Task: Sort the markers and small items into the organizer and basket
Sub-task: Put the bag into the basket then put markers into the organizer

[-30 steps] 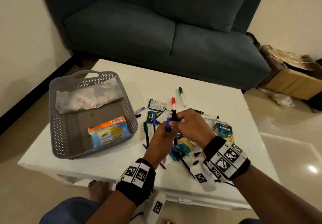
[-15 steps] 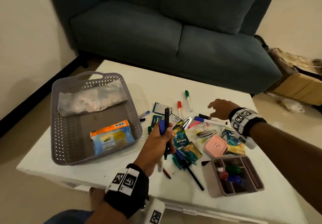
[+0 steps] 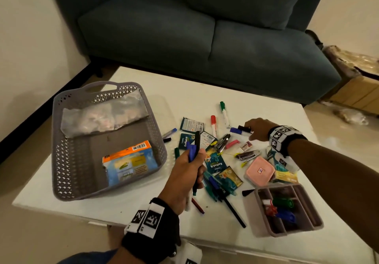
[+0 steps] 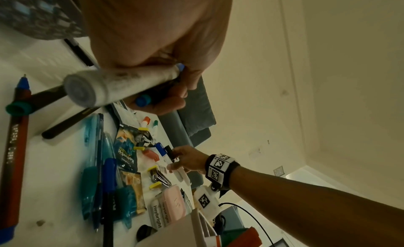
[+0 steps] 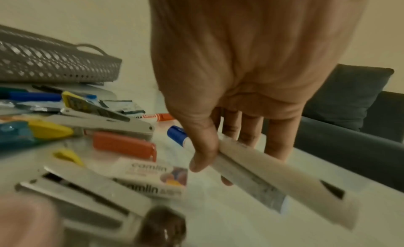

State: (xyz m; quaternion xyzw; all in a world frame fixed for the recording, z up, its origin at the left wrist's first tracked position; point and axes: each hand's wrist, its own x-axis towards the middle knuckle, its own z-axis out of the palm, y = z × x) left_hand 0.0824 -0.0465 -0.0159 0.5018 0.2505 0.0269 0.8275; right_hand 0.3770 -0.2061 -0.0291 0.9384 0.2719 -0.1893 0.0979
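My left hand [image 3: 195, 162] hovers above the middle of the white table [image 3: 127, 206] and grips a bundle of markers [image 3: 193, 150], one blue-capped with a white barrel [image 4: 122, 83], plus a black pen [image 3: 197, 140]. My right hand [image 3: 253, 131] is at the far side of the pile. Its thumb and fingers [image 5: 251, 135] pinch two white markers [image 5: 258, 171] lying side by side, one blue-capped [image 3: 235, 130], one black-capped [image 3: 244, 128]. The grey organizer [image 3: 251, 218] at the front right holds red, green and blue markers. The grey basket [image 3: 55, 140] stands at the left.
Loose on the table: a red marker [image 3: 213, 122], a green marker [image 3: 224, 109], staplers [image 3: 248, 154], a pink case [image 3: 259, 171], sachets [image 3: 215, 162], pens [image 3: 233, 210]. The basket holds a plastic bag [image 3: 102, 118] and an orange box [image 3: 129, 163]. A sofa [image 3: 205, 37] stands behind.
My right hand left the bundle in my left hand, swung out to the far right of the pile and closed on the blue-capped and black-capped markers. The left hand kept its bundle.
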